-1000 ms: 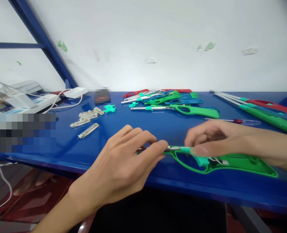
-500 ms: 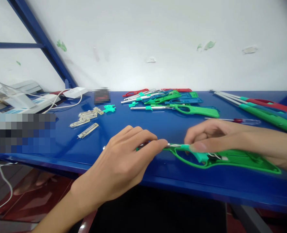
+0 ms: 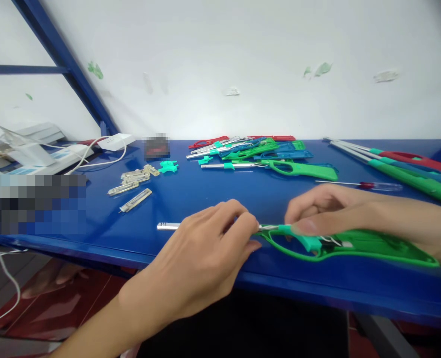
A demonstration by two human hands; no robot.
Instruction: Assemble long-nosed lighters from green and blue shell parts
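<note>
A green long-nosed lighter (image 3: 377, 250) lies lengthwise over the blue table, its handle shell facing up with wires and a dark part inside. My left hand (image 3: 201, 253) is closed around its metal tube (image 3: 167, 226), whose tip sticks out to the left. My right hand (image 3: 328, 211) pinches the teal trigger (image 3: 310, 242) between thumb and curled fingers, just above the trigger loop. The fingers of my left hand hide the middle of the tube.
Several lighter halves (image 3: 302, 169) are piled at the back. More long lighters (image 3: 403, 171) lie at the right, near a screwdriver (image 3: 381, 186). Clear plastic parts (image 3: 136, 200) and teal pieces (image 3: 168, 166) lie left of centre. A white cable (image 3: 123, 154) loops behind them.
My left hand has shifted slightly down and right, its index finger curling in more, and more of the tube's tip shows. My right hand has barely moved on the trigger.
</note>
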